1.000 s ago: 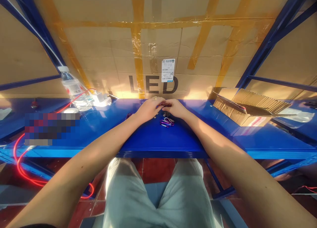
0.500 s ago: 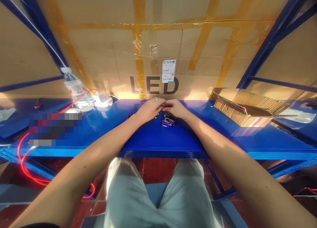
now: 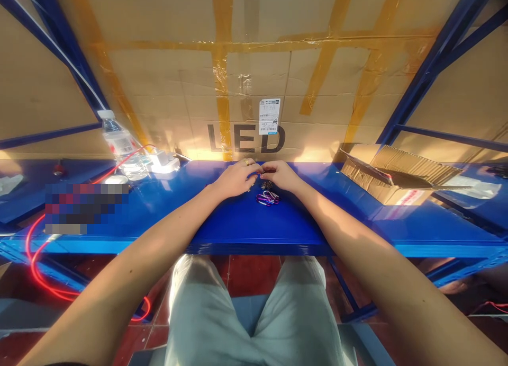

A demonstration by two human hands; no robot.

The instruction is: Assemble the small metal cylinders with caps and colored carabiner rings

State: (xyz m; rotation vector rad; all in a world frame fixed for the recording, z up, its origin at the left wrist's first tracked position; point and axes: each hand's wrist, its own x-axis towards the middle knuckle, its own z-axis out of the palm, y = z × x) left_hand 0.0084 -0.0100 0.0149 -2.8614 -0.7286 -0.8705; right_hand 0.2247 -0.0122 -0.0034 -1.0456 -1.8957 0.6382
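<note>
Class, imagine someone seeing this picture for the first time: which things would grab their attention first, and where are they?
The left hand and right hand meet at the back of the bright blue table, pinching a small reddish piece, with purple clips lying just nearer the person. Behind stands a taped cardboard box printed LED; a glowing red cable loops at the lower left.

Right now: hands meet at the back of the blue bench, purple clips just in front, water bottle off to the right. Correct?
No: the water bottle stands on the left, as the head view shows. The left hand and right hand do meet at the back of the blue bench, purple clips just in front.
</note>
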